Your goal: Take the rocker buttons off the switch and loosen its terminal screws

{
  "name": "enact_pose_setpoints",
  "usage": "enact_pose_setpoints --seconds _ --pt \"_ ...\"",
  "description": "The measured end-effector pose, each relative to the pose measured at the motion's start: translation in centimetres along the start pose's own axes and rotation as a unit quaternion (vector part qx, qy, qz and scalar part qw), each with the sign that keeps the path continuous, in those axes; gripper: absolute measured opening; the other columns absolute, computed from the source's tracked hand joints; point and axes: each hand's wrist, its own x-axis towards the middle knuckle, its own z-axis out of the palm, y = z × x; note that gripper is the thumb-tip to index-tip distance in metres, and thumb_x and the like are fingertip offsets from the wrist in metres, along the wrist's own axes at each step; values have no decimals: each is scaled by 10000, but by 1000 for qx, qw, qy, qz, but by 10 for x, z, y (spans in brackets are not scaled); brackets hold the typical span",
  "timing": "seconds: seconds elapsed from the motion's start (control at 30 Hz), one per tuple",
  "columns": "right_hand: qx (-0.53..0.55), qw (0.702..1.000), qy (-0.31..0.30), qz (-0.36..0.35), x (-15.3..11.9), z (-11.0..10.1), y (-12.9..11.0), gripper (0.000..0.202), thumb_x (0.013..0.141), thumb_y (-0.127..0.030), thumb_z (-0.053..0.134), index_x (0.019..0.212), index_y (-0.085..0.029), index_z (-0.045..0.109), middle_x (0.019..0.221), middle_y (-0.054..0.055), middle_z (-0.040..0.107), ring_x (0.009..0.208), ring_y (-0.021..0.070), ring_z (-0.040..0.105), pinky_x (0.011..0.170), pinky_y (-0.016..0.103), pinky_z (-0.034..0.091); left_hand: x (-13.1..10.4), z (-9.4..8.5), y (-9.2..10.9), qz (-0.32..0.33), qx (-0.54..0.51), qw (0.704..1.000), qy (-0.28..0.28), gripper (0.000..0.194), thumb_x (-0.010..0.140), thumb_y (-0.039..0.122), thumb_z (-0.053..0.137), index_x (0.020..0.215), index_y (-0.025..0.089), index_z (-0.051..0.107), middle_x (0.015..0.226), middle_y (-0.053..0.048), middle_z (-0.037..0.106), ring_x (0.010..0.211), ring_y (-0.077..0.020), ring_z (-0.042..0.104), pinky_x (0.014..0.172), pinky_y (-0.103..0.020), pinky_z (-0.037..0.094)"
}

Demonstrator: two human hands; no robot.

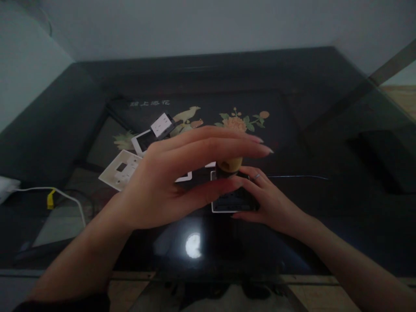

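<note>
My left hand (182, 177) is closed around the yellow-and-black handle of a screwdriver (230, 164), thumb on the near side and fingers over the far side. The handle stands roughly upright over a wall socket (232, 203); its shaft and tip are hidden below. That socket has a white rim and a black back facing up, and it lies on the dark glass table. My right hand (268, 197), with a ring on one finger, grips the socket's right side between fingers and thumb.
Left of the hands lie a white cover plate (121, 170), a white frame (140, 143) and a socket module (162, 125). Another white piece is partly behind my left hand. A white cable (69, 196) with a yellow tag (50, 199) runs at far left. A dark object (386, 158) lies right.
</note>
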Motion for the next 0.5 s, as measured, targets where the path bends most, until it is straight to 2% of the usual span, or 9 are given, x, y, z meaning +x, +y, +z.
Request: enact_pose_setpoints --seconds 0.07,0.17,0.3,0.37,0.43,0.5 --pt "2 1000 -6 4 0 0 0 761 787 -344 776 1451 -266 414 1461 157 443 1352 367 422 1066 625 451 -1 -4 2 -44 -7 999 -22 437 952 110 599 1325 336 590 1330 45 656 1229 -207 628 1075 -370 530" --pt "1 1000 -11 7 1 -1 -1 754 785 -339 778 1449 -265 427 1468 154 438 1361 367 415 1073 625 447 -2 -8 0 -62 -20 998 -23 469 938 90 620 1332 341 584 1284 53 687 1116 -164 689 951 -271 595" --pt "-11 1000 -13 3 1 -1 -2 728 790 -325 775 1443 -255 461 1468 171 440 1363 386 414 1061 648 443 -1 -4 -7 10 -3 1000 14 367 886 106 709 1200 290 658 1111 15 725 973 -168 699 817 -270 601" --pt "-16 1000 -9 -1 1 -1 -2 731 785 -325 781 1439 -236 467 1464 181 442 1358 388 417 1065 649 437 0 0 -11 32 47 998 32 295 857 194 769 1132 257 683 980 1 693 854 -154 665 730 -256 571" --pt "-16 1000 -6 -7 1 -2 -2 729 784 -326 783 1431 -211 467 1452 190 445 1348 383 421 1060 635 448 1 5 -15 60 95 991 73 277 835 273 796 1092 231 700 869 5 628 728 -125 599 630 -227 526" --pt "-16 1000 -9 -12 1 -2 -2 715 791 -324 780 1420 -187 469 1443 198 443 1338 374 423 1054 610 465 1 7 -17 84 115 984 106 280 824 289 805 1076 210 712 844 0 604 717 -127 591 612 -223 524"
